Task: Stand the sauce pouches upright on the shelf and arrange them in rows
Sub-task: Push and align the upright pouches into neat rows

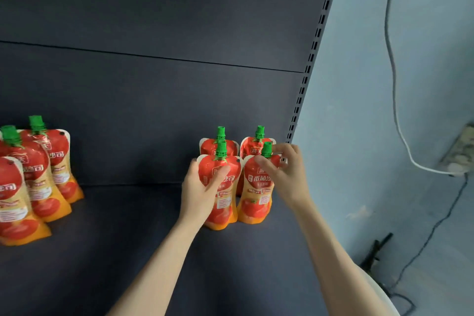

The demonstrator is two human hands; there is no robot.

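Observation:
Red-and-orange sauce pouches with green caps stand upright on the dark shelf (pixel 128 238). At the right end, two pouches (pixel 220 145) (pixel 252 146) stand against the back panel. In front of them stand a left pouch (pixel 225 210) and a right pouch (pixel 256 195). My left hand (pixel 197 192) is wrapped around the front left pouch, thumb across its face. My right hand (pixel 287 172) pinches the upper right edge of the front right pouch, just under its cap. At the far left, three more pouches (pixel 33 177) stand in a diagonal line.
A slotted upright post (pixel 307 69) marks the shelf's right end. Beyond it is a pale wall with a white cable (pixel 392 72) and a power strip (pixel 461 151). Bare shelf lies between the two pouch groups.

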